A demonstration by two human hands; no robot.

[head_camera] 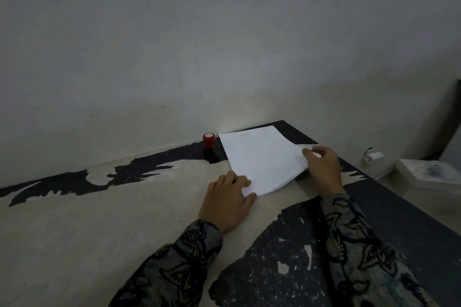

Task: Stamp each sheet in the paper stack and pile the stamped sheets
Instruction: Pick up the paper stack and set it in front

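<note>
A stack of white printed sheets (262, 157) lies on the worn table (99, 219), towards its far right. My left hand (228, 203) rests on the stack's near left corner, thumb on top of the paper and fingers curled at the edge. My right hand (323, 169) pinches the right edge of the top sheet, which is lifted slightly there. A stamp (209, 147) with a red top and black body stands upright just left of the stack's far corner, near the wall. Neither hand touches it.
The table top is pale with ragged black patches of peeling coating. A plain wall rises directly behind it. Beyond the table's right edge, lower down, are a white fixture (429, 174) and a small white object (373, 157).
</note>
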